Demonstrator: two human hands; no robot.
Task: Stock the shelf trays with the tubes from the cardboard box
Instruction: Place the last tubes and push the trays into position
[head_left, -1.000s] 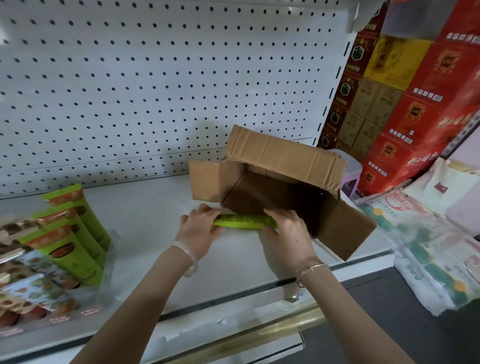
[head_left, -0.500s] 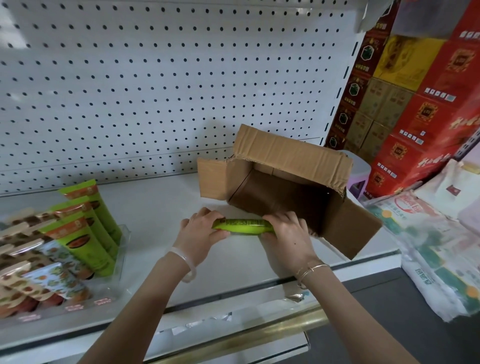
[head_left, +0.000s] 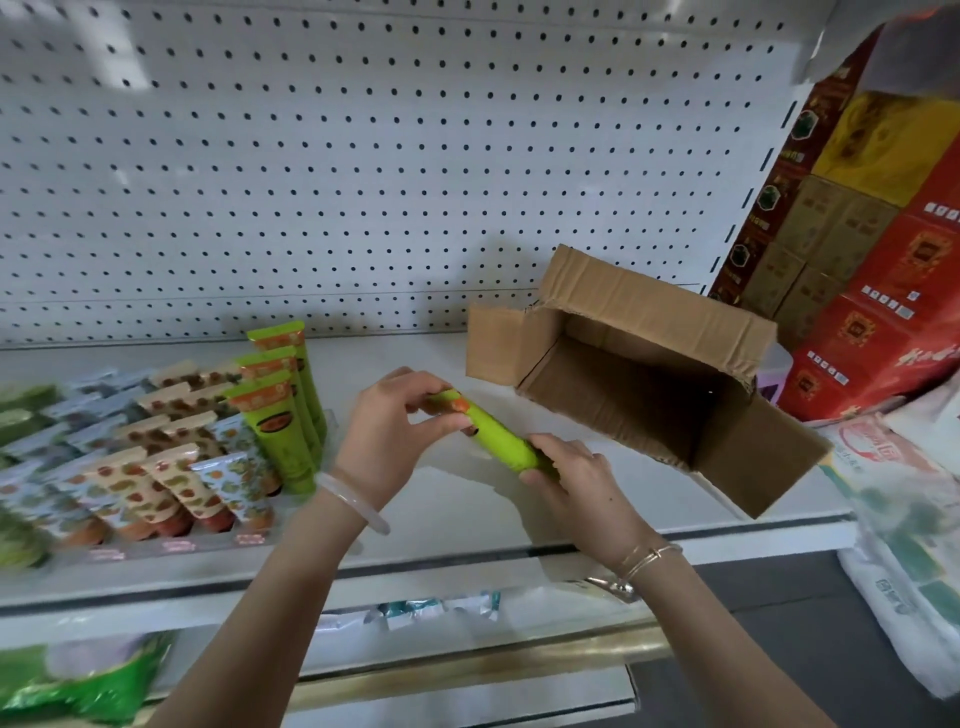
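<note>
White metal shelf (head_left: 415, 353) is carrying everything. On its right side a brown cardboard box (head_left: 649, 322) is lying tipped over, with its open mouth facing the person. No tubes are showing in the part of the inside that I can see.

On the left side a clear tray (head_left: 326, 422) is sitting with a row of green tubes (head_left: 280, 415) standing in it, flat ends up.

Both hands are holding one green tube (head_left: 498, 436) just above the shelf, between the box and the tray. The left hand (head_left: 389, 441) is pinching its flat orange end with fingers and thumb. The right hand (head_left: 576, 473) is curling round the other end.

The tube is lying on a slant. Its flat end is pointing left and away, toward the tray, and its other end is pointing right and toward the person. The tray is lying to the left of both hands, so the left hand is nearer to it. I think the tube is going to need tipping upright like the others and then carrying left to the green row.
</note>
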